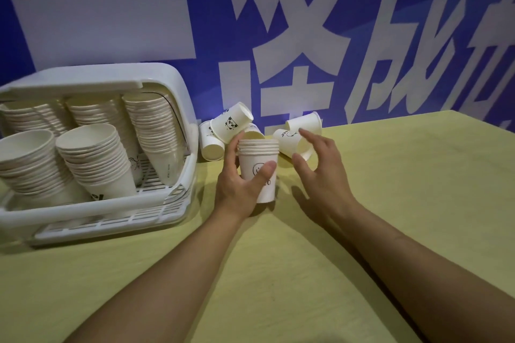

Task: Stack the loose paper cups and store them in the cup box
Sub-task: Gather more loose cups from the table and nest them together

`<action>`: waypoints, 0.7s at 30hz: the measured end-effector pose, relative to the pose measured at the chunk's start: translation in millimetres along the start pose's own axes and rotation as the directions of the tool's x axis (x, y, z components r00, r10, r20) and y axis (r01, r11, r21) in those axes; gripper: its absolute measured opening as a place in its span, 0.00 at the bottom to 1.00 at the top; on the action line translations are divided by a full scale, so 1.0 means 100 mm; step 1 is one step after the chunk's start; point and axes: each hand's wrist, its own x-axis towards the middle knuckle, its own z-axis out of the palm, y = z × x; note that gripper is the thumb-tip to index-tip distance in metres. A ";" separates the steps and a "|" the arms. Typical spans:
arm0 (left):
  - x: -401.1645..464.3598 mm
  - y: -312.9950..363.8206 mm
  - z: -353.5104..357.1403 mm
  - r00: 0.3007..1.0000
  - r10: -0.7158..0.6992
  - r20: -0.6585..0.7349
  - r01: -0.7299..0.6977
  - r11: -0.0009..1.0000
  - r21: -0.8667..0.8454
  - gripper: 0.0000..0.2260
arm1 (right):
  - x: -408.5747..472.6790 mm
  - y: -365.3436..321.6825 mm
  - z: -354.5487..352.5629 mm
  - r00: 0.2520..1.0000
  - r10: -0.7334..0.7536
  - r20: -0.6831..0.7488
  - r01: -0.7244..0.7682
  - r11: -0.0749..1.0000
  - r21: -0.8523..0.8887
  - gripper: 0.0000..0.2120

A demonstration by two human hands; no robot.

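gripping the cup stack [258, 172], left hand [240, 186]; right hand [320, 172] released, perhaps touching loose cups [295, 136].

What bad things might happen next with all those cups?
1. The right hand hovers open near the pile of loose cups lying tumbled on one another; a careless grab might send some rolling along the table.
2. The left hand grips the small stack low down, so pushing another cup in hard might tip it.
3. The cup box already holds leaning stacks; squeezing more in might topple them.
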 end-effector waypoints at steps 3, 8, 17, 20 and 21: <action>0.03 -0.01 -0.02 0.995 -0.022 -0.102 0.018 0.999 -0.040 0.35 | 0.19 0.21 0.03 0.998 0.060 0.023 -0.052 0.965 -0.258 0.31; 0.07 -0.02 -0.04 0.988 -0.059 -0.145 0.049 0.996 -0.073 0.35 | 0.59 0.29 0.20 0.993 0.105 0.059 -0.073 0.917 -0.392 0.38; 0.07 -0.06 0.00 0.997 0.018 -0.072 -0.016 0.999 0.030 0.40 | 0.54 0.22 -0.01 0.989 0.134 -0.063 -0.139 0.988 -0.071 0.34; 0.06 -0.08 0.01 0.992 0.096 -0.077 -0.084 0.986 0.145 0.39 | 0.39 0.18 -0.19 0.988 0.106 -0.113 -0.091 0.987 0.130 0.30; 0.05 -0.07 0.01 0.991 0.115 -0.067 -0.102 0.980 0.168 0.39 | 0.34 0.14 -0.24 0.988 0.100 -0.120 -0.073 0.976 0.207 0.29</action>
